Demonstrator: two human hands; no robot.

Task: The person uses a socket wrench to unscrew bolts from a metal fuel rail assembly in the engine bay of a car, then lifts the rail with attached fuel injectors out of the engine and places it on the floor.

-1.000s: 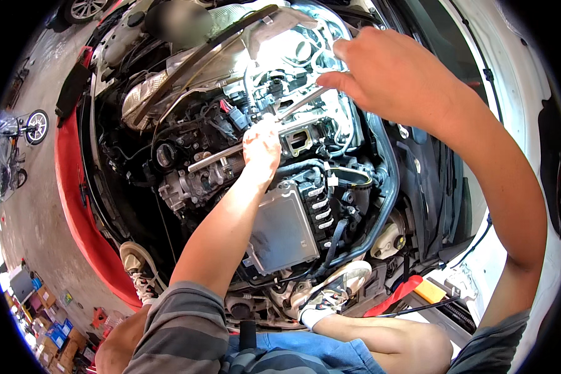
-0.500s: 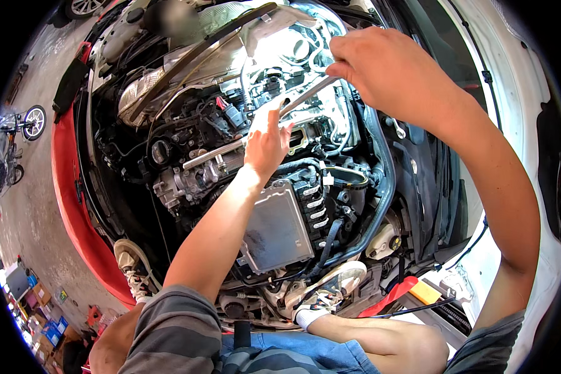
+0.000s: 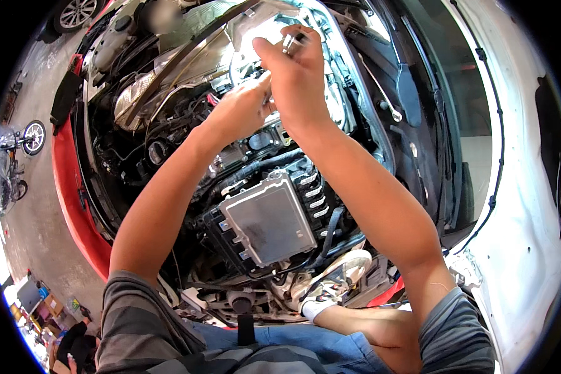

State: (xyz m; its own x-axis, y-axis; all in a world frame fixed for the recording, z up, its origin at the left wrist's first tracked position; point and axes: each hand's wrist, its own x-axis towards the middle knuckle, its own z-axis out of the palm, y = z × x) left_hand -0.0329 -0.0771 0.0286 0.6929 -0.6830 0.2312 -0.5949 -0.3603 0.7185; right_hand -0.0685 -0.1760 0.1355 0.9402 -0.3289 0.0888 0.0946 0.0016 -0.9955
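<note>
Both my hands are close together over the far part of the engine (image 3: 265, 140). My right hand (image 3: 299, 87) is closed round a metal tool (image 3: 290, 43); only its shiny silver end shows at the top of the fist, so I cannot tell its kind. My left hand (image 3: 237, 112) lies just left of the right one, touching or nearly touching it. Its fingers are curled and partly covered by the right hand, and what they hold, if anything, is hidden.
A grey control unit cover (image 3: 268, 218) sits nearer me. A wrench (image 3: 380, 87) lies at the right by the windscreen. A red cover (image 3: 75, 212) drapes the left edge. My shoe (image 3: 336, 274) rests in the engine bay. A person (image 3: 75, 349) is at the lower left.
My right hand has moved left and down beside my left hand, and its grip has turned. My left hand has shifted up and left. The long metal bar between them no longer shows.
</note>
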